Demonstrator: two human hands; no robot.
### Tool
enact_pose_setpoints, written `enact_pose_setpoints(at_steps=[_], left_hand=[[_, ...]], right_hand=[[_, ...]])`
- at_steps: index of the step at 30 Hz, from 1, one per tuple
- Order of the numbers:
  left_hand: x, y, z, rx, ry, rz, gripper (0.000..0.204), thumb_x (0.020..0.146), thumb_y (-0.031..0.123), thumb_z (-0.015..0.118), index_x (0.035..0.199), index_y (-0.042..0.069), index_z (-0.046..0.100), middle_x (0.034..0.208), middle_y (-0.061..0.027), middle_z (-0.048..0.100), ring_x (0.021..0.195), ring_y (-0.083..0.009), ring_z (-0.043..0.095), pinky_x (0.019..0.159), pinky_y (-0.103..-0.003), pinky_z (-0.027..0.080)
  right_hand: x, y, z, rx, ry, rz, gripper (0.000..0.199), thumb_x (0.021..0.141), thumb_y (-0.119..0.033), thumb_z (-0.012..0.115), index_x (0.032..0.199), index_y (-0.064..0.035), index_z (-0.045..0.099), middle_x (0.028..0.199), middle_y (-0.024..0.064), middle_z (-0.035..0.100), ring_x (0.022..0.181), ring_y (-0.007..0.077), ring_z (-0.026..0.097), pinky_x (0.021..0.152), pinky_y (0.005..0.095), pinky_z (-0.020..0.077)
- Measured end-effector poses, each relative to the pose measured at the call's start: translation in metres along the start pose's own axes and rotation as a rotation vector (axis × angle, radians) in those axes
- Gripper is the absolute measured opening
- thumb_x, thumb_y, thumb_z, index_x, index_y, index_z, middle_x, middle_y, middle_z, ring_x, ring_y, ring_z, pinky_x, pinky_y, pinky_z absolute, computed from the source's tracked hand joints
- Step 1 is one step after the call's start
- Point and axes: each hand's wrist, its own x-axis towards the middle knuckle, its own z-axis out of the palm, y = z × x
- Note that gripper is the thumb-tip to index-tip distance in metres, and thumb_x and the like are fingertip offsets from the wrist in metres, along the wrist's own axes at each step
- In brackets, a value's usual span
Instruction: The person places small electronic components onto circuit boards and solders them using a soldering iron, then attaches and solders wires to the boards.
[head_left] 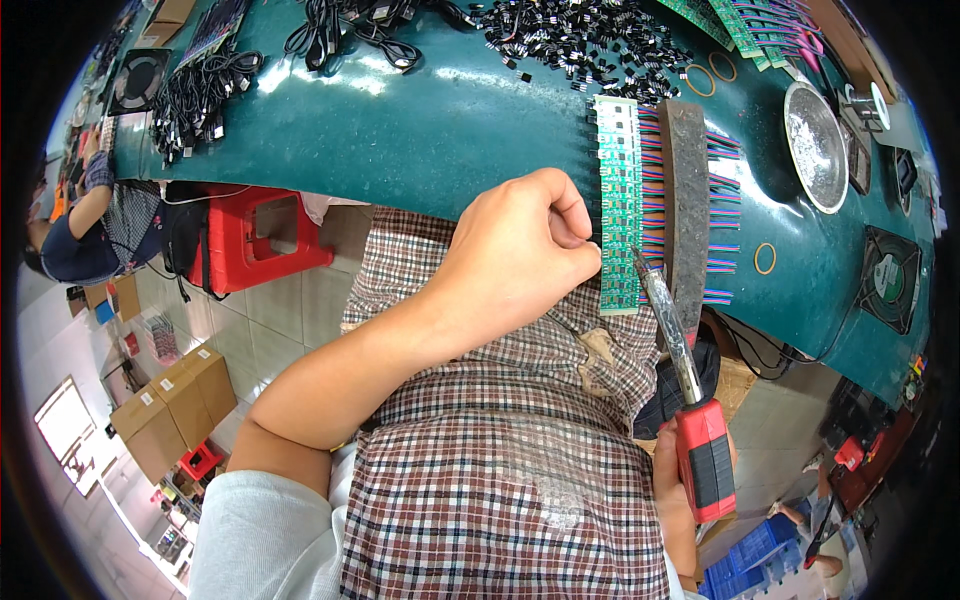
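My left hand [520, 245] is closed in a loose fist at the edge of a green table [420, 130], its fingertips pinching something thin beside a strip of green circuit boards [618, 205]. What it pinches is too small to tell. Coloured ribbon wires [650, 170] run from the boards under a dark flat weight bar [687, 200]. My right hand [680, 500] grips the red-and-black handle of a soldering iron [690, 390], whose metal tip points up to the lower end of the board strip.
A heap of small black connectors [590, 45] and bundles of black cables [200, 90] lie at the table's far side. A round metal dish [815, 145] and small fans [890, 275] sit right. A red stool [255, 235], cardboard boxes [175, 405] and another seated person [95, 215] are at left.
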Motion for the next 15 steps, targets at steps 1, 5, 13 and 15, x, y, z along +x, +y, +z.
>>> enact_pose_setpoints(at_steps=[1,5,13,15], left_hand=[[0.000,0.000,0.000,-0.002,0.000,-0.002,0.018,0.082,0.001,0.076,0.084,0.002,0.058,0.075,0.0000,0.063,0.067,-0.0030,0.059,0.059,-0.020,0.049],[0.000,0.001,0.000,0.007,0.001,0.000,0.018,0.081,0.001,0.076,0.084,0.002,0.058,0.075,-0.0001,0.063,0.067,-0.0031,0.059,0.059,-0.020,0.049],[0.002,0.005,-0.017,-0.005,-0.059,0.001,0.016,0.086,0.004,0.076,0.093,0.001,0.062,0.079,-0.0046,0.068,0.069,-0.0072,0.064,0.063,-0.021,0.052],[0.012,0.008,-0.034,0.159,0.100,0.116,0.011,0.090,0.008,0.074,0.098,0.002,0.068,0.080,-0.0030,0.071,0.070,-0.0076,0.066,0.062,-0.022,0.051]], right_hand=[[0.001,-0.001,-0.001,-0.018,-0.009,-0.005,0.018,0.068,0.006,0.074,0.081,0.0014,0.062,0.074,0.0142,0.064,0.062,0.0279,0.065,0.054,0.0322,0.0504],[-0.006,0.004,-0.003,-0.017,-0.020,0.023,0.019,0.069,0.005,0.076,0.080,0.0014,0.062,0.074,0.0144,0.064,0.062,0.0278,0.065,0.054,0.0323,0.0504],[-0.001,0.001,-0.003,-0.047,0.000,-0.038,0.019,0.070,0.004,0.077,0.080,0.0017,0.061,0.075,0.0150,0.064,0.062,0.0284,0.064,0.054,0.0326,0.0499],[-0.005,0.001,-0.004,-0.040,0.005,0.025,0.019,0.070,0.004,0.077,0.079,0.0017,0.061,0.075,0.0151,0.064,0.062,0.0286,0.064,0.053,0.0327,0.0497]])
